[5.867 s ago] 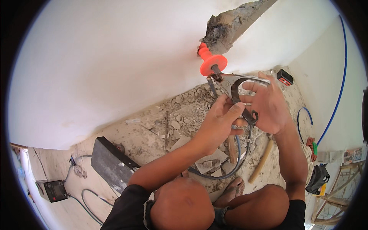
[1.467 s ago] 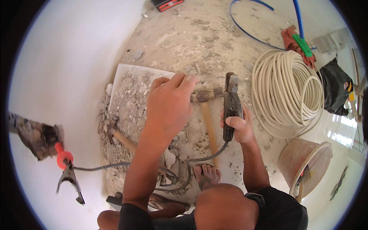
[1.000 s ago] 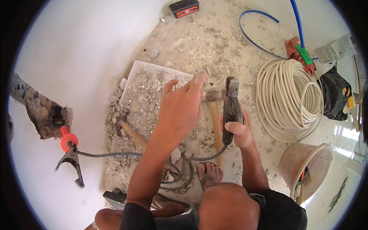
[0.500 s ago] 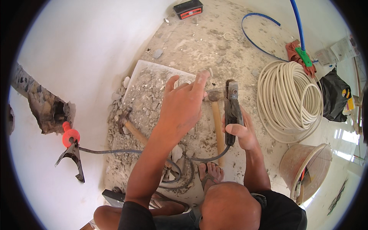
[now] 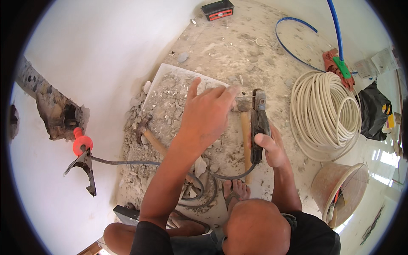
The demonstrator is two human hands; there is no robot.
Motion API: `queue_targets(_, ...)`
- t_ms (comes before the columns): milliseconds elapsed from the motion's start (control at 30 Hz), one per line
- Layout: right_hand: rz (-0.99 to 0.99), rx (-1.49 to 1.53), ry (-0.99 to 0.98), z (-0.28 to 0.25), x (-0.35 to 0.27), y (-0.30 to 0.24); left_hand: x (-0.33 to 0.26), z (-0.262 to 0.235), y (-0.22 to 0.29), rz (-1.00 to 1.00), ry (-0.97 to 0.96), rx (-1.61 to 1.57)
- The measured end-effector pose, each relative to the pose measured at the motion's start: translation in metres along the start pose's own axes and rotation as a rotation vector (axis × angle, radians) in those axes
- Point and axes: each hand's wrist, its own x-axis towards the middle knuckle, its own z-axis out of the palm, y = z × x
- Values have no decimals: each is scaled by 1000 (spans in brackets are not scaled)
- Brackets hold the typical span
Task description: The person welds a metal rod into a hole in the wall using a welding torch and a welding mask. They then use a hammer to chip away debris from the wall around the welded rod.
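Observation:
My right hand (image 5: 274, 148) is wrapped round a black welding electrode holder (image 5: 259, 131), held upright with its worn metal jaw at the top. A dark cable (image 5: 233, 176) runs from its lower end. My left hand (image 5: 208, 112), slightly blurred, reaches in from the left with its fingertips pinched on a thin rod (image 5: 246, 97). That rod extends to the holder's jaw; whether the jaw grips it I cannot tell. Below lies a hammer with a pale wooden handle (image 5: 246, 148), its head partly behind my fingers. Another hammer handle (image 5: 155, 142) lies on rubble, partly behind my left forearm.
A light slab (image 5: 159, 78) carries broken rubble. At left, a black clamp (image 5: 87, 165) hangs by a red ball-shaped piece (image 5: 82, 145) below a broken-out wall channel (image 5: 63, 112). Right are coiled cream hose (image 5: 316, 114), a dusty bucket (image 5: 325, 182) and a black bag (image 5: 372, 112).
The whole view has shifted slightly, so most things sit farther right. My left fingertips have closed in beside the holder's jaw, and the thin rod now shows. My right hand keeps its grip.

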Motion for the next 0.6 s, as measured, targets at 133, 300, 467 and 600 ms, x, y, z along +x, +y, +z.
queue_targets(133,54,87,67,-8,1,5,-5,-42,3,-83,267,150)
queue_targets(300,-6,290,-1,1,19,36,-62,-125,1,-69,-4,226)
queue_targets(467,-323,119,-87,61,29,-3,-154,-176,34,108,-585,110)
queue_targets(600,-877,-358,-199,148,60,-38,-232,-199,30,-150,-567,-119)
